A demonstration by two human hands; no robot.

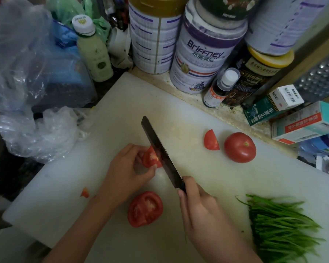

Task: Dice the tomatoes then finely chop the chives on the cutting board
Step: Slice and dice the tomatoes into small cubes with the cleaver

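Left hand tight around tomato wedge, right hand around knife; whole tomato, chives, tins nearby.

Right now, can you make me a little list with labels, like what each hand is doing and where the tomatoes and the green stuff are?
left hand: holds a tomato piece on the cutting board
right hand: grips the knife, blade on that piece
whole tomato: uncut, far right part of the board
wedge: lies just left of the whole tomato
half tomato: cut side up, between the two arms
chives: uncut bunch, near right corner of the board
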